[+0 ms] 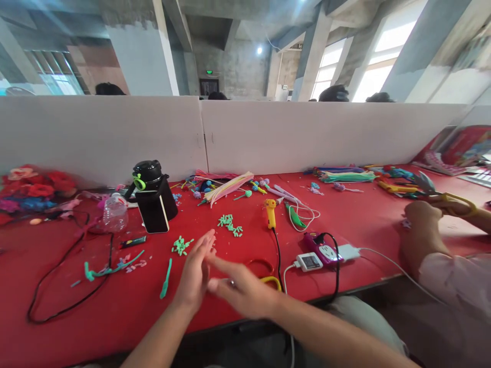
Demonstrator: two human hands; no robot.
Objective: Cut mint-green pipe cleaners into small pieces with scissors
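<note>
My left hand (195, 271) is raised on edge over the red table, its fingers stretched out and pressed side by side. Against its palm side come the fingertips of my right hand (247, 292), whose index finger and thumb are apart. I make out nothing held in either. Behind my right hand show a red loop and a yellow loop (273, 280), looking like scissor handles, partly hidden. Beyond my left hand lie two small piles of cut green pieces, one nearer (181, 246) and one farther (230, 225). A green fuzzy stem (166, 278) lies left of it.
A yellow glue gun (270, 213) stands ahead, its black cord running towards the table edge. A purple power strip (322, 250) with plugs is at right. Left are a black flask (153, 199) and a plastic bottle (115, 213). A co-worker's hand (422, 220) works at far right near yellow-handled scissors.
</note>
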